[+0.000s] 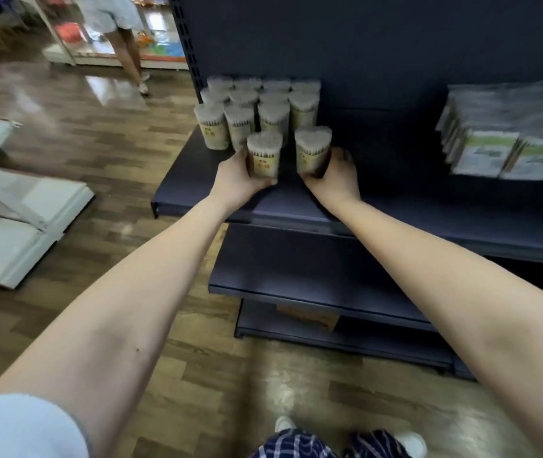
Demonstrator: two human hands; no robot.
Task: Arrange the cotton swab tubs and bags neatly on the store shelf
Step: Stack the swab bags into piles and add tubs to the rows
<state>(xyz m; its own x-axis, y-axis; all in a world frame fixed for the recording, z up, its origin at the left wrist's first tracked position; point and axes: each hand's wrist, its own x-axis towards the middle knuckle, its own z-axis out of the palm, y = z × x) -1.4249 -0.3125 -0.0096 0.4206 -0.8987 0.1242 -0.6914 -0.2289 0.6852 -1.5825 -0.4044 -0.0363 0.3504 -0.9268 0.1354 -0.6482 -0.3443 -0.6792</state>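
Gripping tubs — left hand (240,180) curled round left tub (263,155), right hand (334,180) round right tub (311,150); back rows (257,104) stood neat, front row barely begun

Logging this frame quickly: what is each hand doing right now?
Left hand: grips a cotton swab tub.
Right hand: grips a second tub.
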